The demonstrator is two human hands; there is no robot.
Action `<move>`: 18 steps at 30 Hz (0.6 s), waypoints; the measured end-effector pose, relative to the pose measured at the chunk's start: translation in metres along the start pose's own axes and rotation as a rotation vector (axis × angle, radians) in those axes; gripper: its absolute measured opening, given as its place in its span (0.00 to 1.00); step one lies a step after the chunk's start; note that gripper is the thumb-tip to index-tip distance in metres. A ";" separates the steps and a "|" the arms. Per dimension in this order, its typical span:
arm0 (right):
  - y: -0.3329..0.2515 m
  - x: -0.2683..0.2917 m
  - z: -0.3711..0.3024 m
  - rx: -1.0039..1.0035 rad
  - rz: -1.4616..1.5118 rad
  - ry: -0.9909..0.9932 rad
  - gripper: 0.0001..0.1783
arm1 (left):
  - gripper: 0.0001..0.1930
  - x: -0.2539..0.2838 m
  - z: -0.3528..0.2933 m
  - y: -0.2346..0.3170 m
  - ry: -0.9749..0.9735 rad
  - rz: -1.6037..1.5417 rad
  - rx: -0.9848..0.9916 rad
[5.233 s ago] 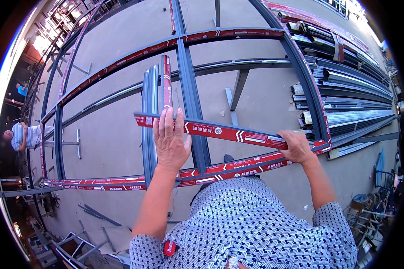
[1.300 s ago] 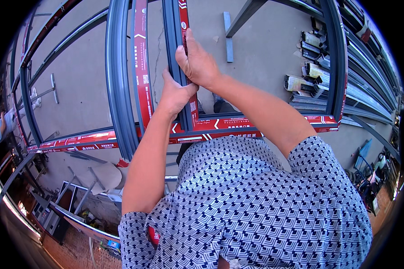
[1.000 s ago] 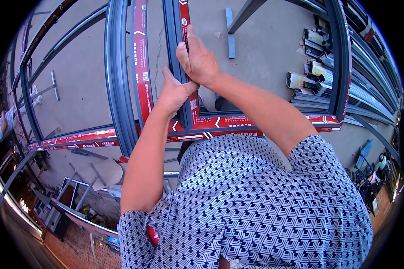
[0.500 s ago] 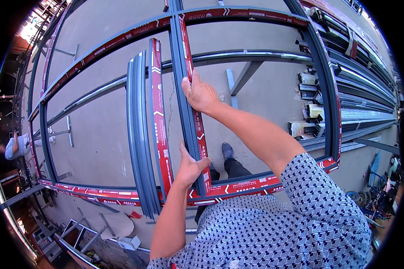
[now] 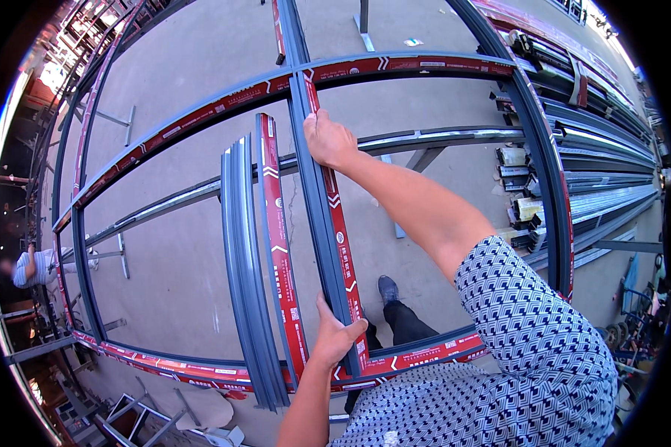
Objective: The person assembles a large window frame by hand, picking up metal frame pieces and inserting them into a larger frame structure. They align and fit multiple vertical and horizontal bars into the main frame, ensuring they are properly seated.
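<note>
L hand [image 5: 335, 337] low, near body, fingers curled in a grip, thumb out. R arm fully extended fwd, R hand [image 5: 328, 140] clamped, knuckles up.

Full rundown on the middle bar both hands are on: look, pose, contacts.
The middle bar is a long, slim grey metal-looking profile with a red printed protective strip along its right face. It runs from the frame's near rail to its far rail, lying within the big grey frame. The right hand grips it near the far end; the left hand clasps it near the near end. Loose grey and red-taped profiles lie just to its left. Its ends' joints are not clear.
</note>
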State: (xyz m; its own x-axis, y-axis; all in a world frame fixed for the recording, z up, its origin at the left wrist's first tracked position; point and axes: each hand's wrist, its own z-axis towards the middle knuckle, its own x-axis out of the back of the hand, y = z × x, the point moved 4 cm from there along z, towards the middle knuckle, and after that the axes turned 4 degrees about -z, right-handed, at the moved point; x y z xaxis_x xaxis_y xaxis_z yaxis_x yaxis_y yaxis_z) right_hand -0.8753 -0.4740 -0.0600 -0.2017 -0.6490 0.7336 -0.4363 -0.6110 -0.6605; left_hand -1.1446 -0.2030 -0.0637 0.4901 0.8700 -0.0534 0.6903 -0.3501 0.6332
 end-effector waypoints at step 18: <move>-0.002 -0.003 -0.010 -0.035 -0.072 -0.041 0.41 | 0.65 0.005 0.001 -0.008 -0.014 -0.002 0.072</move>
State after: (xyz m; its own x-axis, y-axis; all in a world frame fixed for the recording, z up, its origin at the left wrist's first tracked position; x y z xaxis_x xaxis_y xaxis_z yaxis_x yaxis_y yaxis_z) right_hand -0.8823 -0.4663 -0.0596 -0.1327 -0.6226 0.7712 -0.4785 -0.6412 -0.5999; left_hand -1.1472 -0.1966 -0.0696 0.4953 0.8662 -0.0658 0.7276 -0.3723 0.5762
